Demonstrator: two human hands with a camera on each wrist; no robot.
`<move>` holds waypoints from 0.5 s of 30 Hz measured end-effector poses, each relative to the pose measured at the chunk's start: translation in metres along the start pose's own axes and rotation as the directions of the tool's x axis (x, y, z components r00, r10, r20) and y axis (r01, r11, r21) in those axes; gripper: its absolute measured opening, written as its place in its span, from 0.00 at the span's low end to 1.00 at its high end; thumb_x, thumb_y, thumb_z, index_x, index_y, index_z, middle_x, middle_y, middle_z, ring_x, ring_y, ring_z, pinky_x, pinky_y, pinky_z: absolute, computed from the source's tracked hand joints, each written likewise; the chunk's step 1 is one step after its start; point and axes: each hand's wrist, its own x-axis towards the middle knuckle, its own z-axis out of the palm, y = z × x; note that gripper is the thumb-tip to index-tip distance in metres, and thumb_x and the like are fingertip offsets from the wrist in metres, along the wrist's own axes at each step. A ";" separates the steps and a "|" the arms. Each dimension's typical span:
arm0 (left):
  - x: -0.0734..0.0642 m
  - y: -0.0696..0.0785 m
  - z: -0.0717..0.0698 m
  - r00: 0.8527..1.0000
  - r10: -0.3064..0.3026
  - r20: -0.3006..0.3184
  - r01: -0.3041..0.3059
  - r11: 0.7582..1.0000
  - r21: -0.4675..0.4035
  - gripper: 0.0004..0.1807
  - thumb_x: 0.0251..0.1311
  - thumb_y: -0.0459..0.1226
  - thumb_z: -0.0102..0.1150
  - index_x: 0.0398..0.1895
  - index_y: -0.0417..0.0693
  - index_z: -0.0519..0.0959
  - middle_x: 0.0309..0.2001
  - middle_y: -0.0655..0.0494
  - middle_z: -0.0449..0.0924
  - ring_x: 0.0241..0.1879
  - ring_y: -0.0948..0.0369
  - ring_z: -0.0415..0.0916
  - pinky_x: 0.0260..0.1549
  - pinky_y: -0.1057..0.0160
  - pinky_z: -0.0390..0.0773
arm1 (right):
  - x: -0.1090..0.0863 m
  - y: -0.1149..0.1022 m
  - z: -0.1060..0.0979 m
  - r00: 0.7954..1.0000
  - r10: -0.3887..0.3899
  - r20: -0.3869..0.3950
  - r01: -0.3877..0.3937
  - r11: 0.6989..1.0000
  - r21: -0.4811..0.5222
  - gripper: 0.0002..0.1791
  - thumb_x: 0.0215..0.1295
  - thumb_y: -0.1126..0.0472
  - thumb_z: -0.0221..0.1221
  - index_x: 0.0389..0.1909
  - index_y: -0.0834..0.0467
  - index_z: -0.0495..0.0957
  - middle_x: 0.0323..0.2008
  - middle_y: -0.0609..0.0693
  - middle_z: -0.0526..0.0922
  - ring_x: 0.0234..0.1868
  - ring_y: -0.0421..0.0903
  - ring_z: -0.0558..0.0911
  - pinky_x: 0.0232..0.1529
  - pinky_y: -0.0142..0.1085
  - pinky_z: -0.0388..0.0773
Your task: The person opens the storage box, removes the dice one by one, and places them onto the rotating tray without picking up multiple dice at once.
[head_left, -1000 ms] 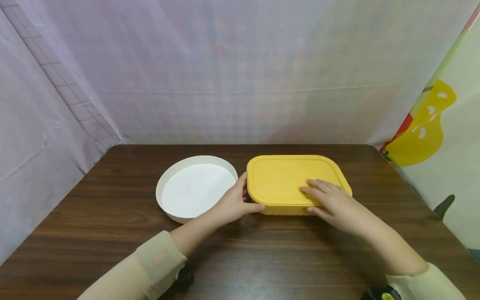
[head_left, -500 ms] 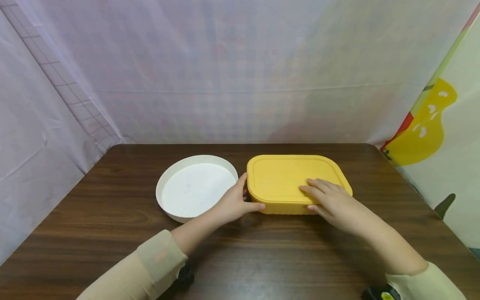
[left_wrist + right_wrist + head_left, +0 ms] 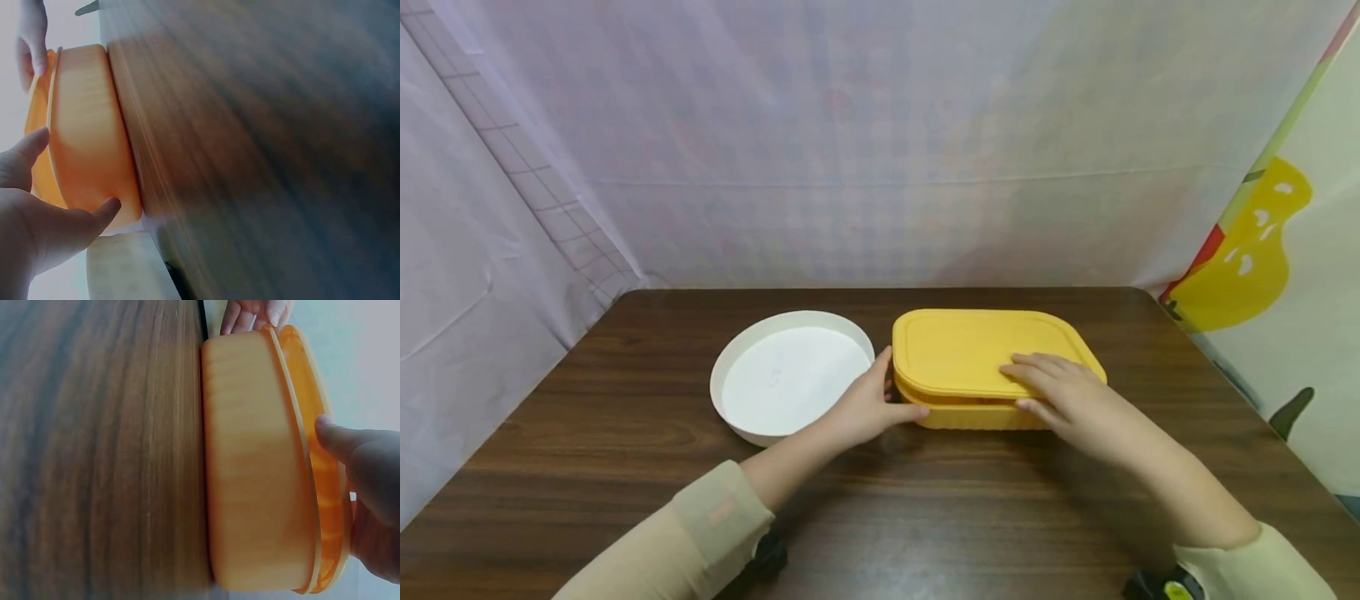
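Note:
A yellow box (image 3: 977,418) with rounded corners sits on the table. Its yellow lid (image 3: 962,354) is tilted up at the near edge, leaving a gap above the box rim, while the far edge stays low. My left hand (image 3: 863,407) holds the box by its left near corner, thumb on the front wall and fingers round the left side. My right hand (image 3: 1071,404) pinches the lid near its front right, the fingers lying on top and the thumb (image 3: 334,434) beneath the raised edge. What lies inside the box is hidden.
Left of the box stands a round white shallow dish (image 3: 790,379), partly behind the left wrist. Dark wood-grain table (image 3: 880,517) stretches under everything. A pale curtain (image 3: 880,150) hangs behind the table's far edge, and patterned cloth (image 3: 1285,275) hangs on the right.
The lid's near edge has risen off the box rim, opening a gap at the front. My right hand moved up slightly with the lid; the left hand stays at the corner.

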 end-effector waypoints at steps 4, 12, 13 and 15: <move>0.000 -0.001 0.000 1.000 0.030 -0.004 -0.030 1.000 -0.008 0.53 0.53 0.39 0.71 0.75 0.44 0.46 0.72 0.45 0.54 0.65 0.49 0.62 0.58 0.53 0.67 | 0.001 0.000 -0.002 0.999 -0.026 -0.044 0.026 1.000 0.004 0.22 0.67 0.64 0.58 0.61 0.59 0.72 0.60 0.61 0.73 0.61 0.62 0.69 0.60 0.58 0.58; 0.000 -0.002 0.001 0.997 0.079 0.010 -0.079 0.996 -0.045 0.48 0.57 0.37 0.67 0.75 0.46 0.48 0.70 0.46 0.58 0.65 0.50 0.62 0.59 0.50 0.65 | 0.001 0.002 -0.004 0.974 -0.147 -0.172 0.145 0.989 -0.023 0.25 0.60 0.71 0.62 0.60 0.58 0.73 0.55 0.55 0.78 0.56 0.57 0.74 0.55 0.55 0.66; 0.000 -0.002 0.002 0.997 0.083 0.011 -0.082 0.996 -0.045 0.47 0.57 0.36 0.67 0.75 0.46 0.49 0.70 0.46 0.59 0.65 0.50 0.63 0.59 0.50 0.65 | 0.001 0.003 -0.003 0.968 -0.164 -0.190 0.162 0.986 -0.027 0.27 0.58 0.72 0.63 0.60 0.58 0.73 0.55 0.55 0.78 0.55 0.56 0.75 0.55 0.54 0.67; 0.001 -0.002 0.002 0.996 0.088 0.011 -0.087 0.995 -0.042 0.47 0.57 0.36 0.67 0.75 0.46 0.49 0.69 0.46 0.59 0.64 0.49 0.63 0.59 0.50 0.65 | 0.002 0.004 -0.003 0.954 -0.199 -0.225 0.195 0.980 -0.037 0.29 0.54 0.74 0.64 0.59 0.58 0.72 0.53 0.54 0.79 0.53 0.55 0.76 0.53 0.52 0.69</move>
